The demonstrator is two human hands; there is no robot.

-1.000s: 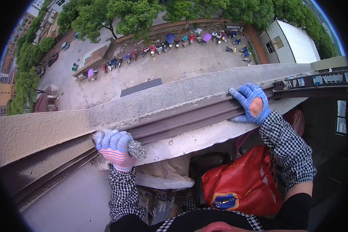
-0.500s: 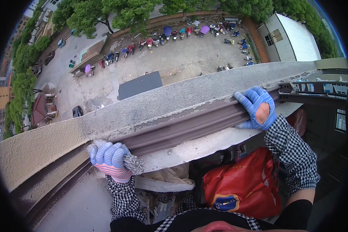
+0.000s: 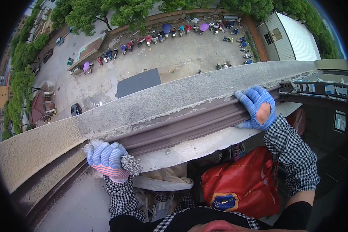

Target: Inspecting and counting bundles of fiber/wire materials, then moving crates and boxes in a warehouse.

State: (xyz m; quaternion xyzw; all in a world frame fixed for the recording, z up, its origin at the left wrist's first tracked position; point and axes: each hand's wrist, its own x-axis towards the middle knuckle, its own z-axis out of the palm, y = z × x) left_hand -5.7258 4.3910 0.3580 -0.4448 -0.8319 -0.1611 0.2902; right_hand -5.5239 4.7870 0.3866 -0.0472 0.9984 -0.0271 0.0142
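Note:
My left hand (image 3: 109,158), in a blue and pink striped knit glove, is closed around a brush-like bundle (image 3: 132,165). Pale bristles stick out at its left side and looped grey wire at its right. This fist rests on the brown window track (image 3: 181,133), near its left corner. Farther right, my right hand (image 3: 259,110) straddles the same track, fingers over the far side and thumb on the near side. Its blue glove has a hole baring skin. Most of the bundle is hidden inside the left fist.
Beyond the track runs a rough concrete ledge (image 3: 174,91) with a long drop to a yard of parked scooters. On the near side are a white sill (image 3: 189,150), a red bag (image 3: 239,183) and a pale cloth or sack (image 3: 168,176). A metal frame (image 3: 317,89) stands at right.
My left hand with the bundle has shifted slightly left along the track; the whole view has shifted slightly too. My right hand keeps its place.

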